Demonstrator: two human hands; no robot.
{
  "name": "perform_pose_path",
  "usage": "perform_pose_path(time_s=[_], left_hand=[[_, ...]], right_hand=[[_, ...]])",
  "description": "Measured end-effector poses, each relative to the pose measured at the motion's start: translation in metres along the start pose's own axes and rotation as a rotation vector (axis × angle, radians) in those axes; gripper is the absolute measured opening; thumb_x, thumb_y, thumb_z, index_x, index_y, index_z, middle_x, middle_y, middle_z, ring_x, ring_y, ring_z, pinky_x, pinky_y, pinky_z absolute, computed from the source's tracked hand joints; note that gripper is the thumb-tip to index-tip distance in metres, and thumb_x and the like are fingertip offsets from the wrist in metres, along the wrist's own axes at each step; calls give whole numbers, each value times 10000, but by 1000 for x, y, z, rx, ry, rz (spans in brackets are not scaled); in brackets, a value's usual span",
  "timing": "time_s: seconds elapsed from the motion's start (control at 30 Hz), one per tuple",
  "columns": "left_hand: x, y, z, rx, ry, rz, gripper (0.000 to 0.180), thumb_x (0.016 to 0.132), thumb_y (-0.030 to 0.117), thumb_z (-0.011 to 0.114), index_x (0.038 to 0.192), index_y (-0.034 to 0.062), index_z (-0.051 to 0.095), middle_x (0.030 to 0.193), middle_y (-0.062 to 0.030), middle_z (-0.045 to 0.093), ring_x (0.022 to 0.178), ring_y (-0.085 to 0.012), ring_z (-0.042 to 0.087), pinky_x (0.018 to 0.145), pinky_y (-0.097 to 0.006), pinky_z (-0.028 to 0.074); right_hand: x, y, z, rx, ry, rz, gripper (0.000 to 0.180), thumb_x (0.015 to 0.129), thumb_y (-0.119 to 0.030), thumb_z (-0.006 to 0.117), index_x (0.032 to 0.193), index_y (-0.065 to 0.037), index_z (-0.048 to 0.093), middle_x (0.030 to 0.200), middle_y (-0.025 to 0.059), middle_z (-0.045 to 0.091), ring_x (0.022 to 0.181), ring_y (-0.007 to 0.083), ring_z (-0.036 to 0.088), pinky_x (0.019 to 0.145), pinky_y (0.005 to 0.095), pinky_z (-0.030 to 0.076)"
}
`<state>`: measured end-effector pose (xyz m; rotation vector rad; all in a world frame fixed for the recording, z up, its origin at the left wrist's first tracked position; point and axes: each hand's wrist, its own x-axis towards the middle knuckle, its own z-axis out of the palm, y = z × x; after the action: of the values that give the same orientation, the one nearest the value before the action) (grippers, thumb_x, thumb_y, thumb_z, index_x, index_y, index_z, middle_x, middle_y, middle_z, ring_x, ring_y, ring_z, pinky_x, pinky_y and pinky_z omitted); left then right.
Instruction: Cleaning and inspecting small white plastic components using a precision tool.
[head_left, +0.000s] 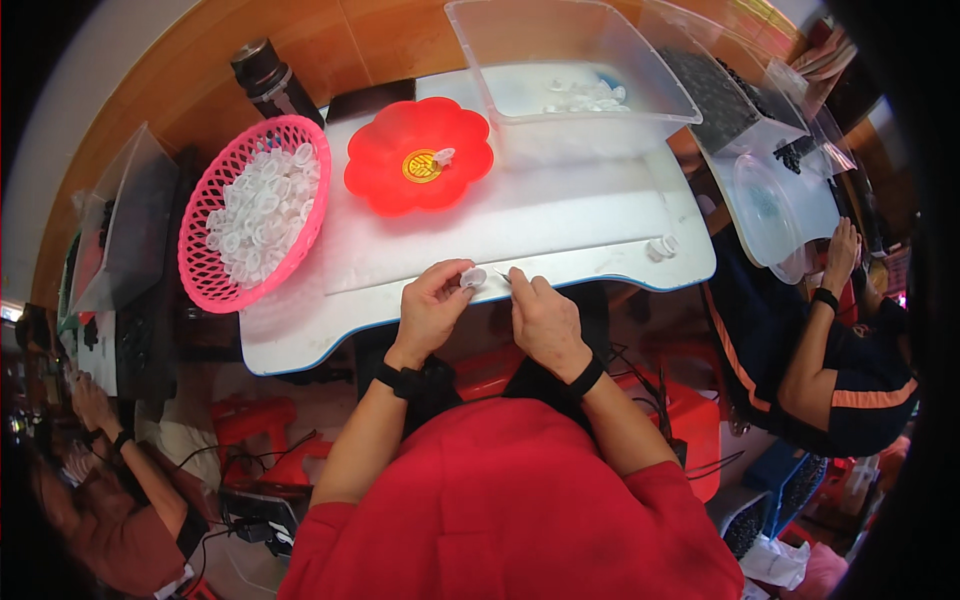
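Plastic piece (474, 278) held at the tabletop (400, 245) edge, 6 o'clock.
Left hand (430, 308): fingers pinch the translucent piece. Right hand (548, 322): fingers pinch a small slim tool (505, 277), its tip just beside the piece. Relative to tabletop centre, a pink basket (323, 190) of similar pieces (262, 210) is at 9 o'clock, a red flower-shaped dish (375, 165) at 11, a clear bin (590, 130) at 1, loose pieces (662, 247) at 3.

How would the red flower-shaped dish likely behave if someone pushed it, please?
The red dish would probably feel light, looking like plastic with just a small whitish piece inside. Its wide, shallow-looking shape suggests it would slide rather than tip; the piece might shift.
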<state>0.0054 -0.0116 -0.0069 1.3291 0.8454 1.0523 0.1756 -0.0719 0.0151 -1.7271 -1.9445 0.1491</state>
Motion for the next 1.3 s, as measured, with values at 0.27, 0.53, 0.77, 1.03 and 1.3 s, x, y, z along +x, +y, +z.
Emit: perform_pose_path(time_s=[0.27, 0.53, 0.77, 1.03, 1.3], left_hand=[[0, -4, 1, 29, -30, 24, 306, 797, -79, 593, 1099, -37, 578, 1037, -65, 589, 923, -114, 576, 801, -221, 478], [4, -3, -3, 168, -56, 5, 299, 793, -46, 615, 1092, -36, 590, 1004, -56, 583, 900, -114, 577, 792, -226, 478], [4, -1, -3, 236, -65, 5, 301, 789, -44, 620, 1089, -33, 598, 1005, -56, 583, 892, -113, 575, 788, -227, 476], [7, -1, -7, 169, -77, -82, 318, 780, -45, 627, 1097, -37, 600, 1024, -63, 588, 907, -120, 572, 797, -238, 478], [6, 0, -6, 146, -64, -81, 330, 771, -59, 631, 1099, -44, 596, 1033, -71, 583, 912, -122, 573, 805, -239, 477]], right_hand=[[-11, -2, -13, 49, -21, 23, 297, 809, -102, 557, 1100, -45, 557, 732, 134, 547, 612, 293, 578, 534, 390, 476], [9, -19, -24, -269, -45, -215, 365, 721, -103, 572, 1077, -26, 578, 742, 96, 560, 680, 245, 561, 565, 339, 461], [17, -22, -26, -358, -155, -250, 339, 724, -115, 559, 1044, -3, 574, 776, 98, 561, 732, 240, 562, 592, 338, 470], [19, -21, -28, -386, -140, -325, 330, 743, -122, 541, 1041, 12, 580, 774, 92, 549, 735, 233, 541, 594, 335, 452], [26, -22, -29, -437, -120, -394, 233, 731, -136, 550, 913, 6, 583, 758, 88, 543, 729, 222, 532, 598, 319, 435]])
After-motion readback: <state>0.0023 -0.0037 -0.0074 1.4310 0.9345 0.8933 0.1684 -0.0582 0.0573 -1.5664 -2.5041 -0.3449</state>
